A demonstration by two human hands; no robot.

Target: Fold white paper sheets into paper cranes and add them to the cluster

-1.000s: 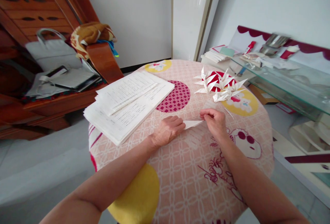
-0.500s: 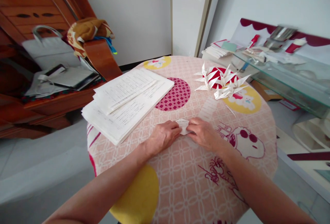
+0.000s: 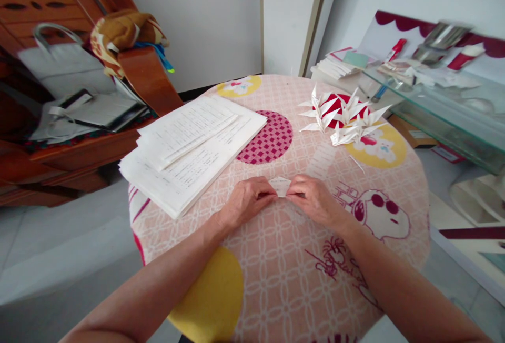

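A small folded piece of white printed paper lies on the round table with a pink patterned cloth. My left hand presses its left edge with curled fingers. My right hand pinches its right edge. Both hands rest on the cloth and touch the paper, which is mostly hidden between them. Several finished white paper cranes sit at the table's far right, well beyond my hands.
A thick stack of printed sheets lies on the table's left side. A wooden bench with a grey bag and papers stands at left. A glass shelf with cups and clutter is at right.
My right hand folded the paper's long right tip over to the left and came to rest close to my left hand. The paper is now a small compact piece between both hands.
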